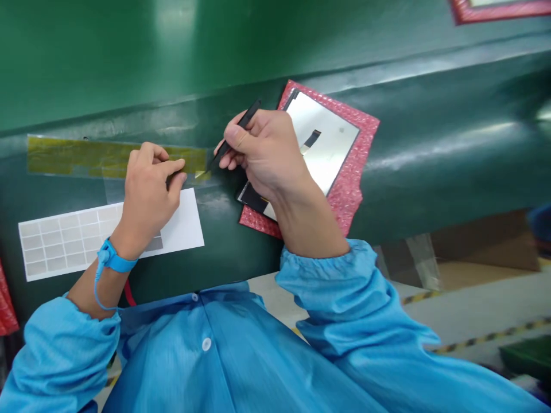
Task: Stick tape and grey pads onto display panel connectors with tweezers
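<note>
A long strip of yellow translucent tape [77,156] on a clear backing lies across the green mat. My left hand [150,186] rests on its right part, with thumb and index fingertip a little apart and nothing visible held between them. My right hand [271,146] is closed around black tweezers [238,131], which slant down to the left. Their tips meet the strip's right end, at a small paler piece of tape [201,174]. Beneath my left wrist is a white label sheet [183,221] with rows of grey rectangles. Behind my right hand lies a display panel [329,129] with a silvery back.
Pink bubble wrap [350,192] lies under the panel. Another pink-edged piece [499,11] is at the top right, and red wrap [6,304] at the left edge. A blue wrist strap [118,261] with a cord circles my left wrist. A cardboard box [482,246] stands below the bench.
</note>
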A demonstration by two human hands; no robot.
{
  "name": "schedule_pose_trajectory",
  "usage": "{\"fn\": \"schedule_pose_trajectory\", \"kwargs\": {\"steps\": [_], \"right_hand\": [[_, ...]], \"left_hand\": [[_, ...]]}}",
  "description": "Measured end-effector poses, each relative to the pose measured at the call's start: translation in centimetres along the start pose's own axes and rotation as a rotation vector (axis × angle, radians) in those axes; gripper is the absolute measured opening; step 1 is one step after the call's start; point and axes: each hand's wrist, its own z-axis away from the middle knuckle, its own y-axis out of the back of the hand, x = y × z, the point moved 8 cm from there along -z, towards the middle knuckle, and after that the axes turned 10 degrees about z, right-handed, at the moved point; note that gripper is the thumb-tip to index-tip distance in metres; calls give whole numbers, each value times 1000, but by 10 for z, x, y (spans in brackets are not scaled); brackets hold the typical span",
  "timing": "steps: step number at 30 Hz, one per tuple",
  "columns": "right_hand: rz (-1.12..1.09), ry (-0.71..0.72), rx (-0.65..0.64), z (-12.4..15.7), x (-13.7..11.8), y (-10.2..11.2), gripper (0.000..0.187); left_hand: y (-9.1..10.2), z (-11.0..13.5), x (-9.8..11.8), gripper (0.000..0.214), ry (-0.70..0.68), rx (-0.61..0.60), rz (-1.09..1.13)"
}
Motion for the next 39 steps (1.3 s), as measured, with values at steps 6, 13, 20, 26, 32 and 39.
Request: {"fn": "schedule_pose_trajectory", "kwargs": {"steps": [6,13,20,26,32,39], "right_hand": [[26,102,317,55,-14,95,46],[140,84,554,107,37,157,46],[106,4,419,87,22,158,50],[95,-87,256,90,10,141,46],[71,-93,303,92,-1,134,39],[66,-87,312,93,-8,132,36]], "left_hand": [[8,6,30,21,-155,64,-74],[-56,40,111,48,-230,-216,-239],[-69,55,129,48,-200,-222,-175],[-66,53,135,43,-133,-150,-143],[-69,44,132,23,-18,-72,-152],[-69,44,133,16,-10,-111,-104]]}}
